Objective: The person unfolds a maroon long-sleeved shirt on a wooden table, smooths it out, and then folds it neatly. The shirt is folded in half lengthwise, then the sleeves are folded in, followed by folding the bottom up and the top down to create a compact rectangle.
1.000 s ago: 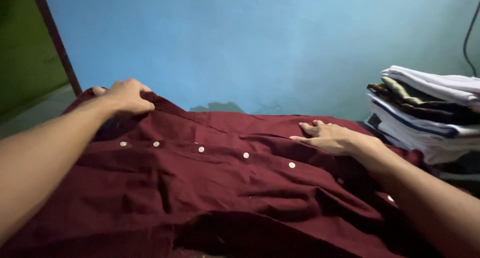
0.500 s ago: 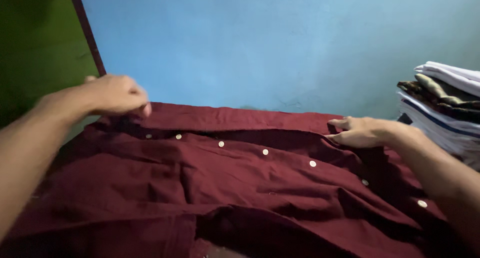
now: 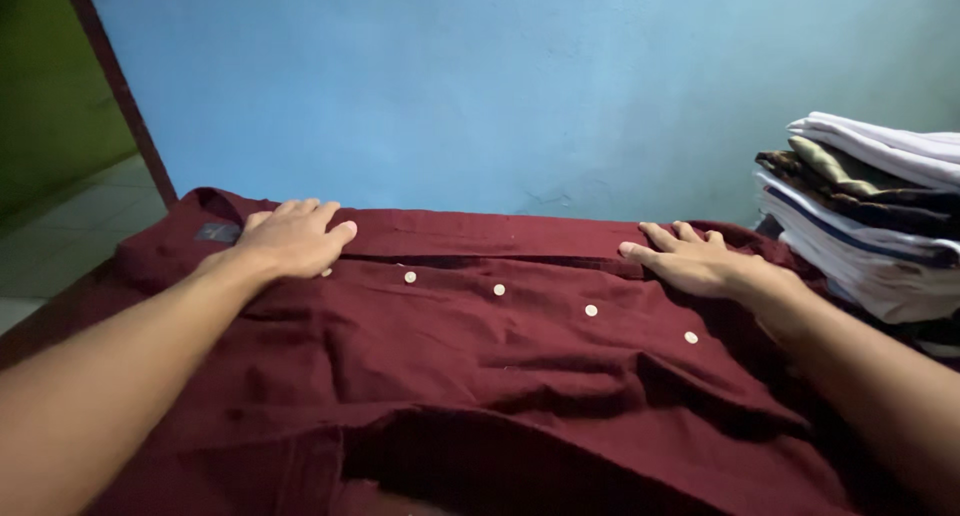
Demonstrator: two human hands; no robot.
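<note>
While spread flat and button-side up, dark red shirt [image 3: 480, 376] covering nearly the whole near surface, front edge to back; what carries it hidden under the cloth, so cannot tell whether counter or bed. Nearest the camera: deep folds and a dark shadowed hollow along the front edge, cloth rumpled there. Both bare forearms coming in from the front corners, left from the left, right from the right, lying over the fabric.

Further in, row of small white buttons [image 3: 591, 310] running in a slanted line across the middle, from left-of-centre toward the right side, along the placket. Just behind the row, a straight folded band of cloth stretched side to side near the back edge.

Left hand [image 3: 290, 239] palm down on the shirt toward the back left corner, fingers together and flat, pressing the cloth, grip not closed on anything. Small dark label [image 3: 217, 233] just beside it, to its left. Right hand [image 3: 695, 261] likewise palm down toward the back right, fingers slightly spread, resting flat on the band, grip not closed on anything. Hands well apart, buttons between them.

Off the right edge, stack of folded clothes [image 3: 870, 216], white, dark and patterned layers. Behind everything, blue wall [image 3: 500, 86]; at far left, dark red door frame [image 3: 120, 86] and tiled floor [image 3: 70, 226].
</note>
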